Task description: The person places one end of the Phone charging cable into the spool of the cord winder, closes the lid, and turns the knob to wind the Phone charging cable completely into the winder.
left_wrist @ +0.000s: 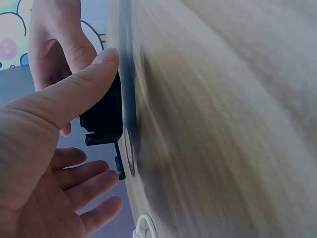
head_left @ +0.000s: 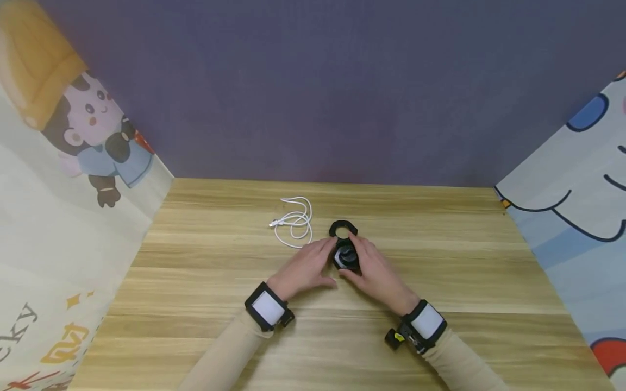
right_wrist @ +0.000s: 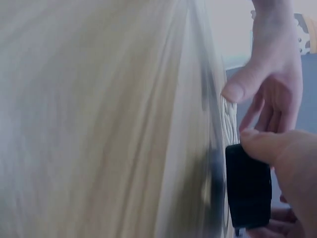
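Note:
A small black case (head_left: 346, 255) with an octagonal ring-shaped flap (head_left: 334, 227) folded out on its far side lies on the table. A dark rounded part and a pale patch show inside it; its exact kind is unclear. My right hand (head_left: 375, 270) grips the case from the right, thumb at its near edge and fingers along the side. On the left, my left hand (head_left: 310, 267) has its fingertips by the flap's joint, thumb held apart. In the right wrist view the case (right_wrist: 249, 191) looks like a thick black block under the right thumb.
A loosely coiled white cable (head_left: 311, 217) lies on the wooden table (head_left: 220, 244), just beyond my left hand. A dark purple panel (head_left: 313, 98) stands along the back edge. Printed cartoon panels flank the table on both sides.

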Motion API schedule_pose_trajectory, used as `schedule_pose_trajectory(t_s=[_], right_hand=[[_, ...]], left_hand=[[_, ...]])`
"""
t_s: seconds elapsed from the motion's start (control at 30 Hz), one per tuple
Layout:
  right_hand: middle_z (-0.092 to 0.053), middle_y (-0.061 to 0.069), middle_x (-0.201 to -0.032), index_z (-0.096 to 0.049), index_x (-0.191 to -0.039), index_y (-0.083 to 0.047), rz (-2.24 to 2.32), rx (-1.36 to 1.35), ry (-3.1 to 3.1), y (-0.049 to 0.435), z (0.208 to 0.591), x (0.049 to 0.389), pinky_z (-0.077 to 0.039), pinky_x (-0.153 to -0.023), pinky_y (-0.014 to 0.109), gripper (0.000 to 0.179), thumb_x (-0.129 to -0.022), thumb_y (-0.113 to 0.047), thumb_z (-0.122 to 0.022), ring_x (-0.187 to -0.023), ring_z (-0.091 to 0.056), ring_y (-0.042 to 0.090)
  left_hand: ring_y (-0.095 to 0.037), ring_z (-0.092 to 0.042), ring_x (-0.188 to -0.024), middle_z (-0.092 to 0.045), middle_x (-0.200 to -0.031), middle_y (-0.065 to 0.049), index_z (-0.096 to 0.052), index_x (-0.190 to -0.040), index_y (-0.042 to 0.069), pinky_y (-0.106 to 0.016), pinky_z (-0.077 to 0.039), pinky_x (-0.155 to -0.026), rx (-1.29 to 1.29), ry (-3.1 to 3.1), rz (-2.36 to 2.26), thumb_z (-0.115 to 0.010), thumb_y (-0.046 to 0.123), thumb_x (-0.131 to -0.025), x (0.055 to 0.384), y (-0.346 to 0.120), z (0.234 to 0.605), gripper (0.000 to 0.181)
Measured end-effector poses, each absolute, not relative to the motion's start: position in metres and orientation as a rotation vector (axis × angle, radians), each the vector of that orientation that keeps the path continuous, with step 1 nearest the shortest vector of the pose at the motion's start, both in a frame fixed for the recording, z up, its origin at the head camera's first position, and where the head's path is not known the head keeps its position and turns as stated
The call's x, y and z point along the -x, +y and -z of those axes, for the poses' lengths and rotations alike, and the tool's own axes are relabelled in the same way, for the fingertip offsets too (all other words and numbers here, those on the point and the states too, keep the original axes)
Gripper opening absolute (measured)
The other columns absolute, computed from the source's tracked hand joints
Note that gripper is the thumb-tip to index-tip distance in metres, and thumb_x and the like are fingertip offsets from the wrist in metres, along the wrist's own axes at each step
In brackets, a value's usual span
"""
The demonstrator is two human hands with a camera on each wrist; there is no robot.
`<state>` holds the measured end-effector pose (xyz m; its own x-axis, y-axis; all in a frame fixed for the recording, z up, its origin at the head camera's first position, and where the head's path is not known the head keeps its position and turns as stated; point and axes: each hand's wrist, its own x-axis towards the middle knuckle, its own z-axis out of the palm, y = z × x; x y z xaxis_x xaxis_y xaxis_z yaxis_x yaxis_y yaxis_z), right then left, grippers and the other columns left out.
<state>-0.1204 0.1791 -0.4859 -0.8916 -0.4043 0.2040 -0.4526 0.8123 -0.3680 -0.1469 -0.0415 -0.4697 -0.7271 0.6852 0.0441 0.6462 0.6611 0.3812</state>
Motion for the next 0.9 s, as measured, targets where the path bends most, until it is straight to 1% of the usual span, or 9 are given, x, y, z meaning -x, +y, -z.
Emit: schedule_pose_trajectory(t_s=[0.13,0.3,0.47,0.6,0.8,0.9], right_hand=[[-0.051,0.029,-0.143,-0.034,-0.154,0.007,-0.656,-0.641,-2.857,0.171,0.486,0.118,-0.052,-0.105,0.052,0.09,-0.091,-0.037,-0.081,-0.126,-0.057,0.039],[-0.053,0.028,-0.14,-0.036,-0.153,0.007,-0.647,-0.625,-2.852,0.166,0.488,0.116,-0.053,-0.103,0.052,0.089,-0.09,-0.036,-0.082,-0.124,-0.058,0.038],[-0.052,0.028,-0.14,-0.036,-0.153,0.007,-0.644,-0.614,-2.868,0.164,0.491,0.115,-0.053,-0.103,0.052,0.087,-0.091,-0.037,-0.08,-0.124,-0.058,0.039],[-0.052,0.027,-0.141,-0.037,-0.153,0.006,-0.654,-0.599,-2.882,0.164,0.492,0.114,-0.053,-0.103,0.052,0.087,-0.092,-0.038,-0.079,-0.125,-0.057,0.038],[-0.05,0.029,-0.144,-0.035,-0.154,0.007,-0.692,-0.598,-2.895,0.165,0.491,0.115,-0.052,-0.104,0.053,0.091,-0.092,-0.044,-0.077,-0.128,-0.056,0.039],[-0.05,0.029,-0.146,-0.037,-0.153,0.007,-0.749,-0.597,-2.88,0.168,0.49,0.116,-0.05,-0.106,0.055,0.086,-0.095,-0.044,-0.075,-0.131,-0.055,0.04]], left_hand=[[-0.035,-0.044,-0.145,-0.042,-0.158,-0.023,-0.03,-0.158,-0.005,-0.047,-0.034,-0.122,-1.088,2.736,-0.608,-0.09,0.046,-0.077,0.151,-0.039,0.47,0.113],[-0.034,-0.045,-0.144,-0.043,-0.158,-0.023,-0.031,-0.158,-0.004,-0.046,-0.035,-0.121,-1.074,2.708,-0.628,-0.089,0.047,-0.078,0.155,-0.039,0.473,0.112],[-0.033,-0.046,-0.144,-0.044,-0.157,-0.023,-0.032,-0.158,-0.004,-0.044,-0.035,-0.121,-1.07,2.696,-0.631,-0.087,0.05,-0.078,0.157,-0.039,0.476,0.111],[-0.033,-0.048,-0.142,-0.047,-0.155,-0.022,-0.034,-0.157,-0.004,-0.043,-0.036,-0.121,-1.084,2.696,-0.637,-0.087,0.049,-0.078,0.158,-0.038,0.478,0.109],[-0.031,-0.049,-0.141,-0.048,-0.154,-0.021,-0.034,-0.157,-0.004,-0.043,-0.038,-0.12,-1.09,2.693,-0.636,-0.086,0.05,-0.08,0.158,-0.038,0.479,0.108],[-0.031,-0.049,-0.141,-0.048,-0.155,-0.02,-0.033,-0.158,-0.003,-0.042,-0.037,-0.12,-1.077,2.685,-0.643,-0.085,0.052,-0.082,0.159,-0.038,0.479,0.107]])
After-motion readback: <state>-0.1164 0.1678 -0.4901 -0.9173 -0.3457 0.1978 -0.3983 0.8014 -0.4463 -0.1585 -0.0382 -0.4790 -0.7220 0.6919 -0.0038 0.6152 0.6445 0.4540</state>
